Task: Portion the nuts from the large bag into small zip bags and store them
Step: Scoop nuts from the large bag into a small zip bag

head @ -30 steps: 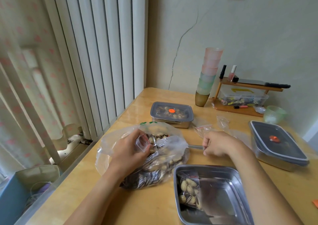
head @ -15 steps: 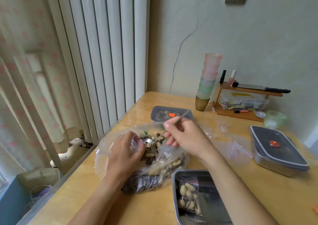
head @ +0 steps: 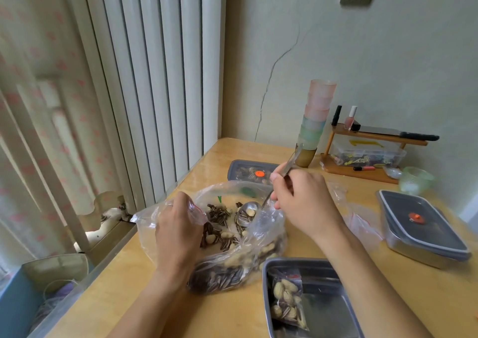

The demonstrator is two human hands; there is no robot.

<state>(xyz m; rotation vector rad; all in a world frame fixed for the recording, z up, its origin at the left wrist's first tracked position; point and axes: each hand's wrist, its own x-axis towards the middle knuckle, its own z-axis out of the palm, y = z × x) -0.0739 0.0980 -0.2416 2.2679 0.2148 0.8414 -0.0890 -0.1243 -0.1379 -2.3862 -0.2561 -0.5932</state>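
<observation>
A large clear bag of mixed nuts and striped seeds lies open on the wooden table. My left hand holds a small zip bag at the big bag's mouth. My right hand grips a metal spoon by its handle; the spoon's bowl sits inside the large bag with a few nuts and seeds in it. A filled small zip bag lies in an open steel tray at the front.
A lidded steel box stands at the right and another lidded box behind the bag. Empty small zip bags lie between them. Stacked cups, a wooden rack and a green bowl line the wall.
My right hand picked the spoon up off the table, swung it left and dipped its bowl into the large bag. My left hand has stayed holding the small bag.
</observation>
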